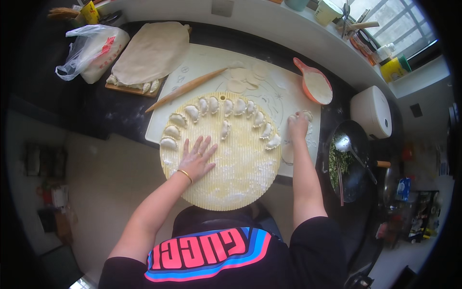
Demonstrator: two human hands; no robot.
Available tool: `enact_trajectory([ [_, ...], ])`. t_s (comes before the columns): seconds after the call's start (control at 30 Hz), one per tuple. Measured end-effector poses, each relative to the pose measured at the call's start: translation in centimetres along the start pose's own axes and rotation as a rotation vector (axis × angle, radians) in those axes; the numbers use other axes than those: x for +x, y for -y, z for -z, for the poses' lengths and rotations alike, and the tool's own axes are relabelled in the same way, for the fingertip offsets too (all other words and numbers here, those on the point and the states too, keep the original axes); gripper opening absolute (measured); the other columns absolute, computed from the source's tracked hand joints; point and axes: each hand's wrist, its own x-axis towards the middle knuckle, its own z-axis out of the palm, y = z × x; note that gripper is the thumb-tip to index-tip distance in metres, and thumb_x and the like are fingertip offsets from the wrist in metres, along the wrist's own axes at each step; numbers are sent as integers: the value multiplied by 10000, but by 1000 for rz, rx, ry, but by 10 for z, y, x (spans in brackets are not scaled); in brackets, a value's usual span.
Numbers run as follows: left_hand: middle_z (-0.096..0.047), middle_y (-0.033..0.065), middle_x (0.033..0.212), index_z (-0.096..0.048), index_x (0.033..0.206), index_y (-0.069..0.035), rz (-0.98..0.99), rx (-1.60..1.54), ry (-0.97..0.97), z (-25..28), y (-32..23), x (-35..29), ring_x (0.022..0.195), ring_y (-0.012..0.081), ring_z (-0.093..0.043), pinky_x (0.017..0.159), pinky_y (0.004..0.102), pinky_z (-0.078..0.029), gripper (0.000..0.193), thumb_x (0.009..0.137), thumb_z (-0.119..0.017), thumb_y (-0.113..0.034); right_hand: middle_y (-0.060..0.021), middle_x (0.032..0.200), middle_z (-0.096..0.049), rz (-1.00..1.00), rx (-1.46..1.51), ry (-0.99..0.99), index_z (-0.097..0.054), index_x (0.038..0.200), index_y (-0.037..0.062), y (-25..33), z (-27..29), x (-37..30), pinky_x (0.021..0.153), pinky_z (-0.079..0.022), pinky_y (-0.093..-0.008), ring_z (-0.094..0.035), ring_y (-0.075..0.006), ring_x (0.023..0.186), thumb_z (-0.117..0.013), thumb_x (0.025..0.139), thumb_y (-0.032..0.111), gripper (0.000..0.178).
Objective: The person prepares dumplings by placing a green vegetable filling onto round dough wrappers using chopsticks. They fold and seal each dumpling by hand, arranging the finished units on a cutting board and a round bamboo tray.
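My left hand (197, 156) lies flat with fingers spread on a round, ribbed, pale yellow board (240, 178). Several folded dumplings (226, 110) stand in an arc along the board's far rim. My right hand (298, 124) rests on the white pastry mat (207, 60) just right of the board, fingers curled on a small piece of dough (306, 114). Several flat round wrappers (245, 77) lie on the mat beyond the board. A gold bangle circles my left wrist.
A wooden rolling pin (185, 89) lies diagonally on the mat. An orange scoop of flour (315, 84) sits far right. A cloth-covered board with dumplings (144, 58) and a plastic bag (94, 50) stand far left. A dark wok with green filling (349, 166) is at right.
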Motion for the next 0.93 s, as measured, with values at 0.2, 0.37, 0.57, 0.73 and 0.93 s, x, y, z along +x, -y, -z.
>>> enact_trajectory([
  [0.2, -162, 83, 1478, -297, 1387, -195, -2, -9, -23, 1, 1, 1, 1372, 277, -89, 1077, 535, -4, 588, 865, -444, -424, -193, 924, -599, -34, -63, 0, -582, 1010, 20, -13, 5, -6, 826, -444, -408, -564, -347, 912, -653, 717, 140, 324],
  [0.37, -140, 64, 1485, -255, 1404, -219, 19, 41, 4, -2, 0, -1, 1373, 269, -78, 1071, 552, -25, 576, 892, -382, -451, -182, 891, -625, -48, 402, 4, -578, 1008, -11, 58, 44, -46, 766, -470, -358, -607, -303, 846, -646, 721, 145, 334],
  [0.57, -151, 74, 1482, -279, 1394, -208, -7, 26, -41, -2, 0, -2, 1372, 273, -86, 1076, 538, -13, 573, 883, -403, -437, -202, 934, -614, 103, 431, 262, -556, 1034, -8, 144, -6, -120, 793, -463, -395, -593, -333, 891, -615, 728, 89, 326],
  [0.73, -155, 78, 1481, -286, 1391, -203, -9, 16, -55, -3, 0, -3, 1371, 275, -93, 1078, 533, -14, 578, 878, -415, -435, -219, 998, -562, 151, 252, 227, -552, 1051, 7, 161, -33, -125, 850, -420, -420, -527, -375, 948, -624, 736, 96, 335],
  [0.93, -156, 79, 1481, -281, 1393, -204, -16, 28, -66, -5, 0, -2, 1371, 279, -94, 1076, 539, -20, 585, 876, -417, -440, -226, 1043, -530, 144, 222, 238, -542, 1083, 16, 160, -39, -124, 875, -398, -423, -505, -369, 982, -621, 750, 120, 359],
])
